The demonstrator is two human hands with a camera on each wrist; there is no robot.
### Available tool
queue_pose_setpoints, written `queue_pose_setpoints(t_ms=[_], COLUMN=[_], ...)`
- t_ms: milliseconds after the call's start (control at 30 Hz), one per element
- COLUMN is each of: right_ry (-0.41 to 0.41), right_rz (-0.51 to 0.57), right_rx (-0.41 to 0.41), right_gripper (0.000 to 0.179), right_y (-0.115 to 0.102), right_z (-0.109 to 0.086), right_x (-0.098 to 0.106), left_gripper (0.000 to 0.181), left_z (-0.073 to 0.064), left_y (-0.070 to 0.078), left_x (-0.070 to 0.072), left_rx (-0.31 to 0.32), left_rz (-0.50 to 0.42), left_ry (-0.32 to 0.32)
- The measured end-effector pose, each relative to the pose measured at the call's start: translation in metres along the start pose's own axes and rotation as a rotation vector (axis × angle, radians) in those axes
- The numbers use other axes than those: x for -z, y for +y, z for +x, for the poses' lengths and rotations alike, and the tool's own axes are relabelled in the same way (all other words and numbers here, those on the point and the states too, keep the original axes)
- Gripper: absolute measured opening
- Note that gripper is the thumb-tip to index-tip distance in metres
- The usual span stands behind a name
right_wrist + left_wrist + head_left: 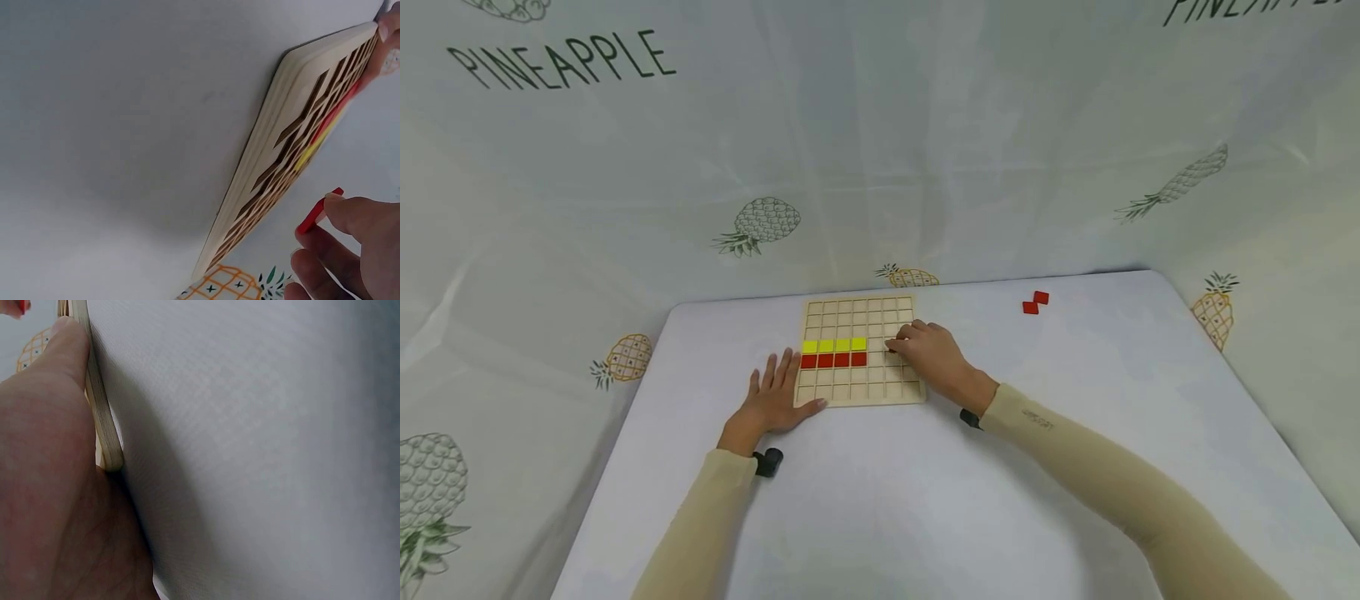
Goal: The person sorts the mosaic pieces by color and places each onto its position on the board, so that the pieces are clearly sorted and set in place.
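A square wooden grid board [857, 392] lies on the white table, with a row of yellow tiles [842, 344] directly above a row of red tiles [834, 360] at its left. My left hand [772, 406] rests flat at the board's lower left corner, fingers spread along the left side and thumb [65, 347] against the near edge. Between thumb and fingers, my right hand [934, 354] pinches a red tile [317, 212], held above the right half of the grid. In the right wrist view that tile is tilted and clear of the board.
Two loose red tiles [1036, 302] lie touching or nearly so at the table's back right. A pale curtain printed with pineapples [767, 218] hangs behind the table's far edge [985, 281]. Black wrist bands [767, 462] show at both sleeves.
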State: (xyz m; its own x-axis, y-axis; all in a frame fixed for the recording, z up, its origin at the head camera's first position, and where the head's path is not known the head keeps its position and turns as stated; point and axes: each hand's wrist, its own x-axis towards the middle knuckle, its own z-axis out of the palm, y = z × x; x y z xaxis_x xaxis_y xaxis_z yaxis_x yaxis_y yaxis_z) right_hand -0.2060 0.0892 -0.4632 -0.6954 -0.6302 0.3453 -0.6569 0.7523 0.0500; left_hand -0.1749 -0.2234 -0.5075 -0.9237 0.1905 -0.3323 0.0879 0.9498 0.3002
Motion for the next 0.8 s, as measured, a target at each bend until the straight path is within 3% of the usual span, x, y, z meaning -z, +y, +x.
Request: queue_pose_setpoints(t_ms=[800], right_ry=[-0.184], right_rz=[0.017], right_rx=[0.069], right_gripper=[0.017], right_y=[-0.021], right_z=[0.026], right_x=[-0.014], left_gripper=[0.113], left_z=[0.002], left_y=[-0.002], left_x=[-0.001], left_rx=[0.001], left_rz=[0.035], left_ry=[0.001])
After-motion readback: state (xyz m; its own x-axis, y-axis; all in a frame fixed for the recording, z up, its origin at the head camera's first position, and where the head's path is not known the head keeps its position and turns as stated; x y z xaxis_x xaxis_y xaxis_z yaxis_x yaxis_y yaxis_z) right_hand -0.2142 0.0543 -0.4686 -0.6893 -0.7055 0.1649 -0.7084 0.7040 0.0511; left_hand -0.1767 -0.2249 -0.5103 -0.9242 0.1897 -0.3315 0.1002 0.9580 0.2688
